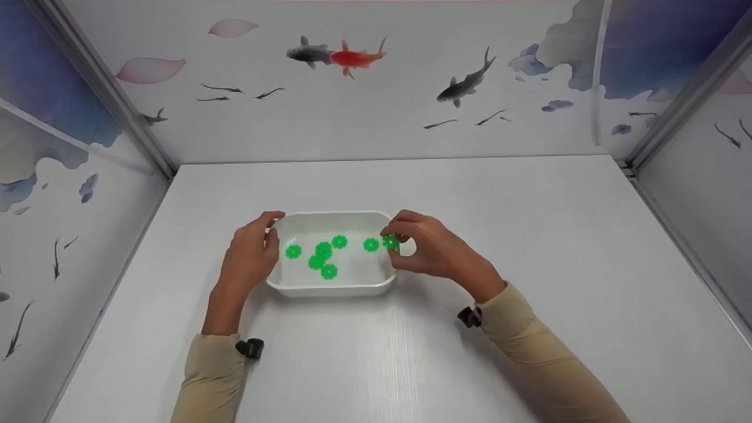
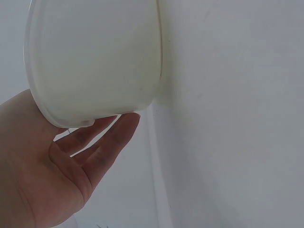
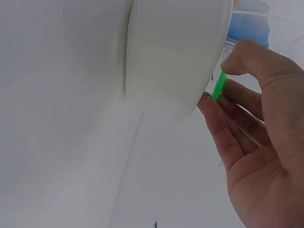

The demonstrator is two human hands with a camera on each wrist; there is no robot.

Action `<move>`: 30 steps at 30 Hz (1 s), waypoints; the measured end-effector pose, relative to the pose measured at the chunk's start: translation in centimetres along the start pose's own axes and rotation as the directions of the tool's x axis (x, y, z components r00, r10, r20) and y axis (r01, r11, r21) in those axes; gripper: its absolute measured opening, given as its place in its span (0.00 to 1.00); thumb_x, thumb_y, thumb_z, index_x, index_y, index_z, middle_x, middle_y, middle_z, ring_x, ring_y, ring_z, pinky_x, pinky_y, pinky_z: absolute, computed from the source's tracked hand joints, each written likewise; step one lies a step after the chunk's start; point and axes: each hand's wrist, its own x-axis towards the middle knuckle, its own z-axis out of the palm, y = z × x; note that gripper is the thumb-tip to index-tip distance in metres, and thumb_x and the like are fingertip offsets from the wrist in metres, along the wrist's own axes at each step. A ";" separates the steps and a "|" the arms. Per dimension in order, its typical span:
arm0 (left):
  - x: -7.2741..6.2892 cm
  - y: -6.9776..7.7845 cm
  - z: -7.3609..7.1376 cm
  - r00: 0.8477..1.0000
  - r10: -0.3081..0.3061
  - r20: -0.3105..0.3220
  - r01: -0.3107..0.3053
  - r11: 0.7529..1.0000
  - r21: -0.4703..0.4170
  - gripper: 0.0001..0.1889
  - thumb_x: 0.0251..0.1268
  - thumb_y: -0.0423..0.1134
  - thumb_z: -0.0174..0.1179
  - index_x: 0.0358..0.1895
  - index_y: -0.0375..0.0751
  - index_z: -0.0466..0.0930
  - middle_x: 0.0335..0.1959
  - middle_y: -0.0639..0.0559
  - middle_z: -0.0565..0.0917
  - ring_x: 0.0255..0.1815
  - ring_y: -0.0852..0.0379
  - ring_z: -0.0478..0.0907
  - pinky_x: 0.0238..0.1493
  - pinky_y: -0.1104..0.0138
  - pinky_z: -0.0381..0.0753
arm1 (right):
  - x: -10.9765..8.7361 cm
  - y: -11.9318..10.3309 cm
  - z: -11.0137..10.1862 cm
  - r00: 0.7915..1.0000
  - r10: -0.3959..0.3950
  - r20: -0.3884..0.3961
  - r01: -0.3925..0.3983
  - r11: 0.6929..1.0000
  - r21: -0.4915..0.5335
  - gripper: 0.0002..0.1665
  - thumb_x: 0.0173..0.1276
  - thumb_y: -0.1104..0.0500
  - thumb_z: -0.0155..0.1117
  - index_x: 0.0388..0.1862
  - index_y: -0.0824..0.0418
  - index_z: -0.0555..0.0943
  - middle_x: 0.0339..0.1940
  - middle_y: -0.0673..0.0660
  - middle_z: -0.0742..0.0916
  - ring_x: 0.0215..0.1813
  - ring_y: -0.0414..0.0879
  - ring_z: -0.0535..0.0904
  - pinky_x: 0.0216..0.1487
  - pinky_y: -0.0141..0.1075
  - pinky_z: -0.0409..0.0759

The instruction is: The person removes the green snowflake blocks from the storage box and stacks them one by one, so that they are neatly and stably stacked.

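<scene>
A white rectangular plastic tray [image 1: 332, 290] with rounded corners sits on the table. Flat green flower-shaped pieces [image 1: 324, 251], several of them, lie inside, some overlapping near the middle. My left hand [image 1: 249, 249] grips the tray's left end, with its thumb over the rim and its fingers along the outside wall, as the left wrist view shows. Over the tray's right rim, my right hand [image 1: 432, 244] pinches one green flower-shaped piece [image 3: 218, 86] between thumb and fingers. In the right wrist view that piece appears edge-on, just beside the tray wall [image 3: 175, 57].
The white table [image 1: 352, 358] runs back to an upright panel [image 1: 376, 123] printed with fish and petals. Similar panels with metal corner posts [image 1: 111, 82] stand on both sides. A small black device [image 1: 251, 349] is worn at each sleeve cuff.
</scene>
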 end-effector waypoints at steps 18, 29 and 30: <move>-0.4 -0.2 -0.4 1.000 0.008 -0.007 -0.008 1.000 -0.004 0.21 0.86 0.35 0.50 0.76 0.46 0.76 0.67 0.38 0.86 0.65 0.39 0.87 0.63 0.46 0.88 | -3.6 2.7 -1.2 0.986 0.154 0.057 -0.152 0.988 -0.037 0.17 0.68 0.62 0.77 0.55 0.61 0.91 0.51 0.54 0.90 0.47 0.47 0.90 0.50 0.40 0.92; -0.3 0.0 -0.2 1.000 0.004 -0.001 -0.004 1.000 -0.002 0.22 0.86 0.35 0.50 0.76 0.46 0.75 0.68 0.38 0.85 0.65 0.40 0.87 0.62 0.46 0.88 | -3.7 3.9 -0.8 0.943 0.284 0.176 -0.280 0.959 -0.045 0.18 0.69 0.62 0.77 0.57 0.61 0.91 0.51 0.56 0.90 0.50 0.49 0.88 0.55 0.44 0.91; -0.2 0.0 -0.2 1.000 0.006 0.002 -0.006 1.000 -0.003 0.22 0.86 0.35 0.50 0.77 0.46 0.75 0.68 0.38 0.85 0.65 0.40 0.87 0.63 0.46 0.88 | -3.7 4.0 -0.8 0.940 0.288 0.182 -0.284 0.958 -0.045 0.18 0.69 0.62 0.77 0.58 0.62 0.91 0.51 0.56 0.90 0.51 0.50 0.89 0.55 0.44 0.91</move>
